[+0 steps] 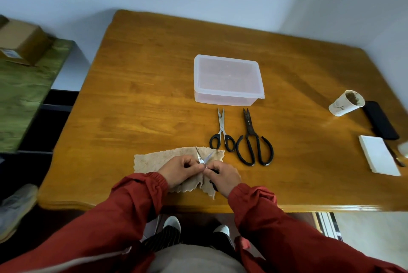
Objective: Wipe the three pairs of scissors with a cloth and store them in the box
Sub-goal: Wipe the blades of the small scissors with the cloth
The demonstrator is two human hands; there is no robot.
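**First pair in hand, two waiting to the right**

Both hands work at the near edge of the table, over the cloth. The right hand grips the black handles of the small scissors. The blades stand parted in a narrow V, tips pointing away from the person. The left hand has curled fingers pinching the cloth at the blade base, though whether cloth covers the metal there is unclear.

The steel-bladed scissors and the dark scissors lie side by side, ahead and to the right of the hands. Their handles are nearest and their tips aim at the box, so the long axes run straight away from the person. The right hand is nearer to both.

The box sits just beyond their tips with its lid on, so it will probably need opening before anything is stored.

Judged stage: wiping the first pair, with nothing boxed yet.
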